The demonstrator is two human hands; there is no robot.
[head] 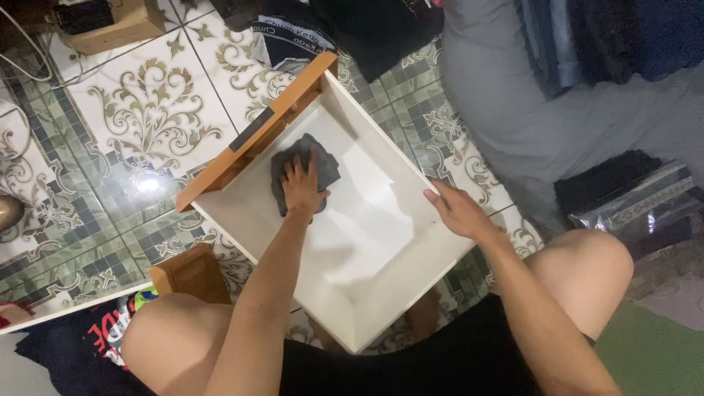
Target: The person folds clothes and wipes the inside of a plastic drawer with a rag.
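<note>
A white drawer with an orange-brown wooden front lies on the tiled floor between my knees. My left hand presses flat on a dark grey cloth inside the drawer, near the wooden front. My right hand grips the drawer's right side wall, fingers curled over its rim. The drawer's white bottom shows bare around the cloth.
Patterned green and cream floor tiles spread to the left. A small wooden block sits by my left knee. Dark folded clothes lie beyond the drawer, a grey fabric heap and stacked dark garments to the right.
</note>
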